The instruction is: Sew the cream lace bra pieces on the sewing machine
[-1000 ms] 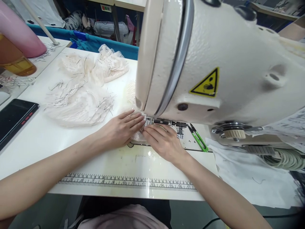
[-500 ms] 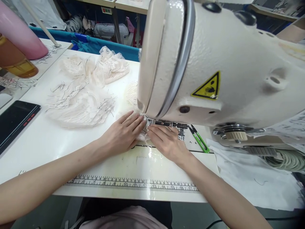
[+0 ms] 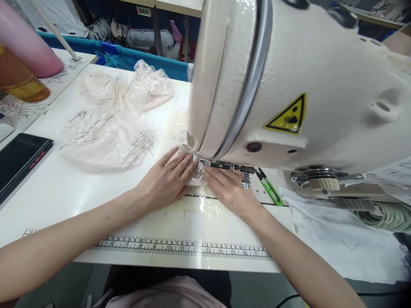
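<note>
A strip of white lace fabric [image 3: 199, 170] lies under the needle area of the sewing machine [image 3: 231, 85]. My left hand [image 3: 165, 177] rests flat on the lace from the left, its fingers stretched out and pointing toward the machine. On the other side, my right hand [image 3: 231, 188] lies flat with extended fingertips touching the lace's right edge. Part of the right hand is hidden behind the presser and its metal guide. The needle itself is hidden by the machine head. More pale fabric [image 3: 178, 126] spreads behind my left fingertips.
Sheer lace pieces with loose dark threads [image 3: 109, 137] are heaped at the left. A black phone [image 3: 24, 160] lies at the left edge. Green thread snips [image 3: 269, 187] lie right of my right hand. A printed ruler [image 3: 180, 248] runs along the table front. White cloth [image 3: 340, 244] lies at the right.
The machine appears slightly farther right and higher in view. Both hands stay flat on the lace, with my right hand a little farther right in the picture.
</note>
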Motion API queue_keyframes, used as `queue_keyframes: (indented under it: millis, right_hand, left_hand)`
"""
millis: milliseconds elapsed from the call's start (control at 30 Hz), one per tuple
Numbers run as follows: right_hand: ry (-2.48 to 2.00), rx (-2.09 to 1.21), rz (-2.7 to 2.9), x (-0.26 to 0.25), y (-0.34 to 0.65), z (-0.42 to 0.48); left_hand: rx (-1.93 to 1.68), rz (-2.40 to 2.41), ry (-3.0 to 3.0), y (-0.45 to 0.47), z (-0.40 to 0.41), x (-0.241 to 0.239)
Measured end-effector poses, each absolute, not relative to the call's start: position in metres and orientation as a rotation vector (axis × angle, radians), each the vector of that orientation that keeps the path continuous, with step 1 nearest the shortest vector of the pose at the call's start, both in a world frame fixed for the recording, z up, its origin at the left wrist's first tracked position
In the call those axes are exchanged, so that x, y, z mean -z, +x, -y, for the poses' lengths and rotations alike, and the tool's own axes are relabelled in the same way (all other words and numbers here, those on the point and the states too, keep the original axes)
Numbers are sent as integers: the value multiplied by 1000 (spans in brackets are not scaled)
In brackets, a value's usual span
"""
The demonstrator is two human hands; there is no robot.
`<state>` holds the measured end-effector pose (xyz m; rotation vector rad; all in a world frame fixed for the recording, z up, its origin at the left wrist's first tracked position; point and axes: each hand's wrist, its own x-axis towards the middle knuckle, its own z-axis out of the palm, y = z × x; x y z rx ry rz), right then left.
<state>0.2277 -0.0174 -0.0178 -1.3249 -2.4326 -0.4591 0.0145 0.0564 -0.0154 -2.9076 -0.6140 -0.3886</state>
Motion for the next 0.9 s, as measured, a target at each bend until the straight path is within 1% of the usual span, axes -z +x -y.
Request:
queue_keyframes:
  millis: [133,433,567,700,833,900]
  right_hand:
    - [-1327,510,2417,20,231,15]
    - [-1405,337,2392,31,233,14]
    - [-1422,300,2383,31,233,11]
    - [-1416,371,2410,27,232,9]
    - [-1380,495,2425,24,231,10]
    - [-1368,534,2443,23,231,11]
  left_hand:
    - [405,610,-2858,15,-56,18]
    - [327,641,-2838,17,-60,16]
    - [362,659,-2864,18,-62,18]
    - [445,600,-2856,16,-63,20]
    - [565,334,-2795,13,-65,20]
    - [598,274,-2786,13,-66,18]
